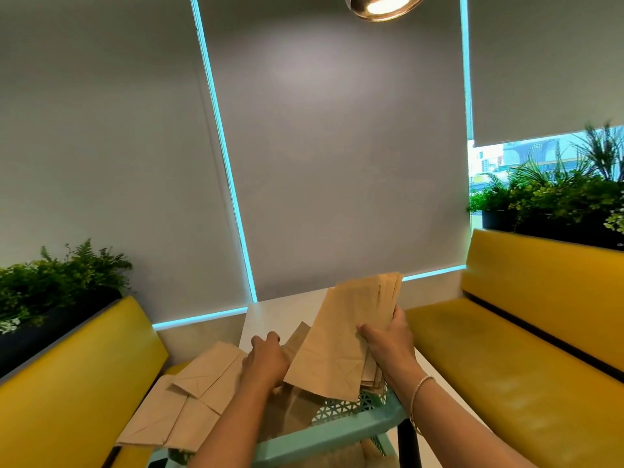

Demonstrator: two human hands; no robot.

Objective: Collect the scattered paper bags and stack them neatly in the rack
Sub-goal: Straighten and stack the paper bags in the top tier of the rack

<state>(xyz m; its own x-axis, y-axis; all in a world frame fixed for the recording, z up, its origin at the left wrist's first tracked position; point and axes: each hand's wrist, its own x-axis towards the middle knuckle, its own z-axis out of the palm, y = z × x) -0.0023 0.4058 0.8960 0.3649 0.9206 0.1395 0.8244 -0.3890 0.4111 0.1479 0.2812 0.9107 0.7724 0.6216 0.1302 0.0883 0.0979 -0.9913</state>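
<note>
Head view: the right hand [388, 342] grips a stack of bags [351, 339], held tilted over the mint rack [354, 422] at the table's [280, 315] near edge. The left hand [266, 359], fingers curled, pinches another bag [297, 336]; loose bags [189, 400] overhang the table's left edge.

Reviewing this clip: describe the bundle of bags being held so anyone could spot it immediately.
Between the yellow benches stands a white table. Above its teal rack, the right hand grips a bundle of brown paper bags. It alone is lifted and upright; the other bags lie flat at left.
</note>
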